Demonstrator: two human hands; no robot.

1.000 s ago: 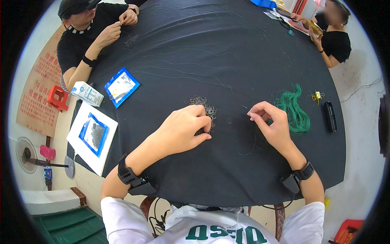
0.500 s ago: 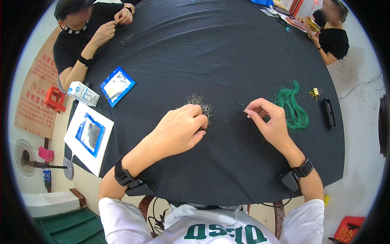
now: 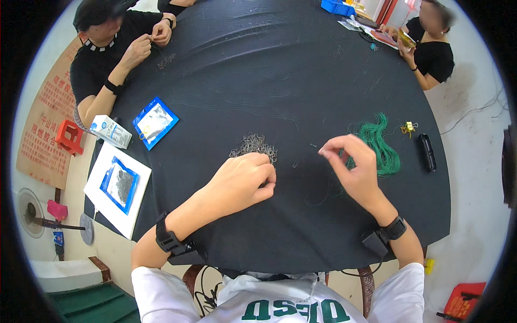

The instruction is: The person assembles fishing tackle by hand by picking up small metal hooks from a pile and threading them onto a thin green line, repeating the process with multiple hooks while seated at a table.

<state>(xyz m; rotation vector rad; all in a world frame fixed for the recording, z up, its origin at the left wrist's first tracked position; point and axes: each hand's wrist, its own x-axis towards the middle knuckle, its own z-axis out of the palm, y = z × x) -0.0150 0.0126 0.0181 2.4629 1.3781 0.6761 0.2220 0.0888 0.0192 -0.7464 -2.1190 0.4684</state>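
A heap of small dark metal hooks [image 3: 252,144] lies on the black cloth in front of me. My left hand [image 3: 245,175] rests at the heap's near edge with its fingers curled in and closed; their tips are hidden under the hand. To the right, my right hand [image 3: 353,166] is raised over the cloth, thumb and forefinger pinched together. What sits in that pinch is too small to make out. Beside this hand lies a bundle of green thread [image 3: 383,148], partly behind it. A thin loose thread curls below the right hand. One single hook [image 3: 294,164] lies between my hands.
Yellow binder clips [image 3: 409,127] and a black case [image 3: 427,153] lie at the right. At the left are a blue packet [image 3: 155,123], a carton [image 3: 111,131] and a white board [image 3: 137,207] carrying another packet. Co-workers sit across the table at both sides.
My left hand has drawn back toward me, uncovering more of the hook heap. The right hand keeps its pinch with little movement. The whole view has shifted slightly.
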